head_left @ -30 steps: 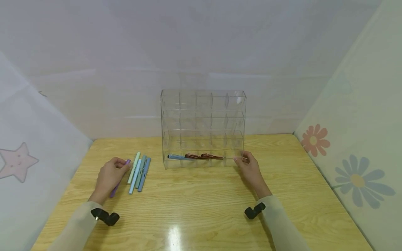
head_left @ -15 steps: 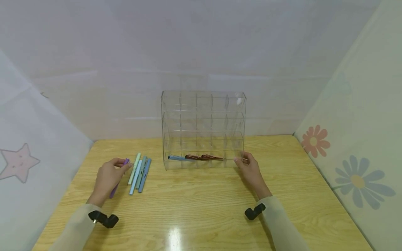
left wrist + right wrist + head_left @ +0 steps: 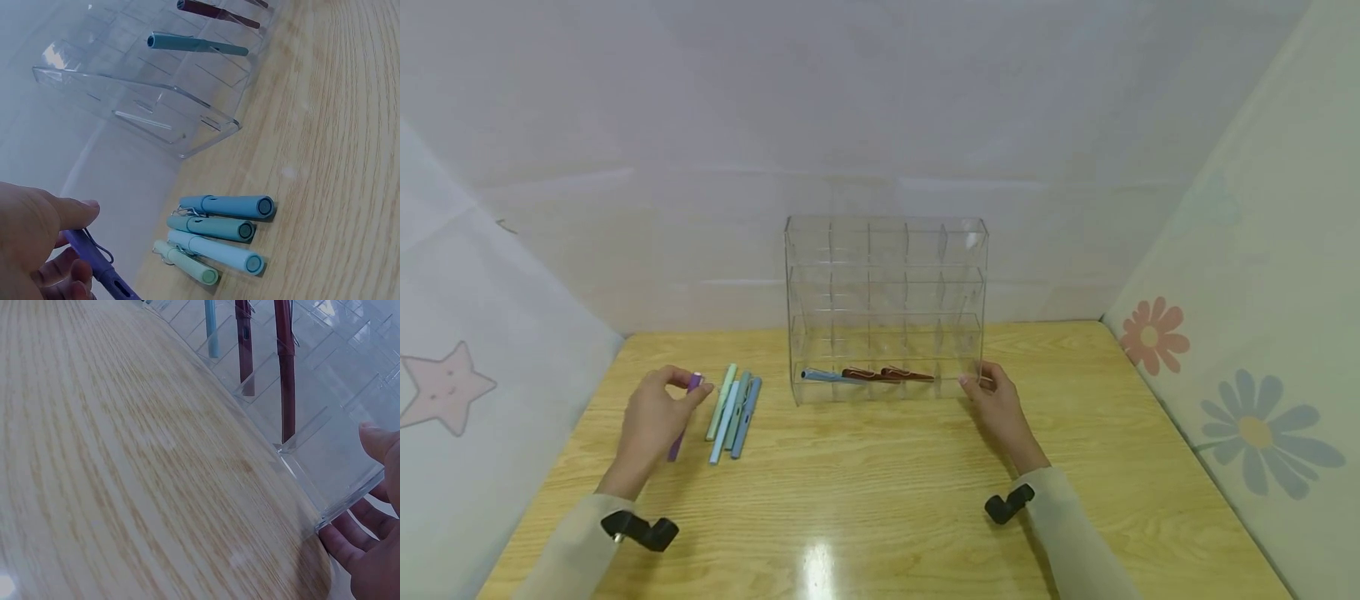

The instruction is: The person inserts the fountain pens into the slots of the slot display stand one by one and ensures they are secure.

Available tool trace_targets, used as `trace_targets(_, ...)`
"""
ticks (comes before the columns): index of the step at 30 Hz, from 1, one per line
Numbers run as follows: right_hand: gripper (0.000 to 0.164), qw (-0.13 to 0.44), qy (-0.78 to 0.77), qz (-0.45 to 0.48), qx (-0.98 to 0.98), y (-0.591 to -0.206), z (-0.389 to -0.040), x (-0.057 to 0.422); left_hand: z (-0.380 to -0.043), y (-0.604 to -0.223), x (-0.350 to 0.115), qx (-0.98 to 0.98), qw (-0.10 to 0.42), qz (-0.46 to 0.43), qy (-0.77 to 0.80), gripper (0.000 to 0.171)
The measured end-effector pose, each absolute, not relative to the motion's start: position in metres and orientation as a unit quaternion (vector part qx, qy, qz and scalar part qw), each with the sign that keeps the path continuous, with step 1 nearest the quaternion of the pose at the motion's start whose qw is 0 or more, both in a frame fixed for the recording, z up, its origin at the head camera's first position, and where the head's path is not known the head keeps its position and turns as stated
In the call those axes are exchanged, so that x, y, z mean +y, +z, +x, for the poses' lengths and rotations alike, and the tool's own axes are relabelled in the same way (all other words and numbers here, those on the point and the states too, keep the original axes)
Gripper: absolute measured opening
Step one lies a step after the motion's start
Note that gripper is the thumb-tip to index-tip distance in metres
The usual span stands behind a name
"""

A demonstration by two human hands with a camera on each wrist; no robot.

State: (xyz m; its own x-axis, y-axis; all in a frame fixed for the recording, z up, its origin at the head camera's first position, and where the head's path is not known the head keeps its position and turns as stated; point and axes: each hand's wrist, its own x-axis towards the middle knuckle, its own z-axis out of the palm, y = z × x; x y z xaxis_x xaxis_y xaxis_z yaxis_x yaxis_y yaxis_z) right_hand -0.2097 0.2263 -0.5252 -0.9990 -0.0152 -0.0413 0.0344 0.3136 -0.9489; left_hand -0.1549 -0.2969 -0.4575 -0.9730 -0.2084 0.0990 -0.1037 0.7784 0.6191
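Note:
My left hand (image 3: 653,417) pinches a purple pen (image 3: 94,257) by its clipped cap end, between thumb and fingers. The pen slants over the table's left side; whether its lower end touches the wood I cannot tell. On the right, my right hand (image 3: 997,408) holds the lower right side of a clear compartment rack (image 3: 790,333), thumb at the front and fingers around the side wall in the right wrist view (image 3: 375,537). A blue pen (image 3: 194,44) and two dark red pens (image 3: 285,394) (image 3: 245,347) lean in the rack's bottom row.
Beside the left hand lie a pale green pen (image 3: 721,404), a light blue pen (image 3: 724,425), a grey-green pen (image 3: 737,408) and a blue pen (image 3: 747,421). The wooden table (image 3: 880,492) meets white cloth walls (image 3: 880,108) behind and at both sides.
My left hand has lifted slightly and shifted a little left, bringing the purple pen to a steeper angle. My right hand and the rack stay where they were.

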Motion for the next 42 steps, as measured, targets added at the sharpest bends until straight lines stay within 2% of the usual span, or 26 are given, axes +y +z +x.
trace_targets(12,0.062,0.021,-0.583,0.008,0.812,-0.521,-0.209,0.226,-0.149,-0.448,-0.297,-0.933,0.103,0.085,-0.333,0.053)
trace_targets(30,0.064,0.023,-0.582,0.007,0.813,-0.518,-0.208,0.225,-0.146,-0.426,-0.296,-0.911,0.136,0.102,-0.376,0.054)
trace_targets(42,0.065,0.026,-0.589,0.001,0.808,-0.52,-0.21,0.227,-0.135,-0.403,-0.275,-0.906,0.131,0.079,-0.395,0.051)
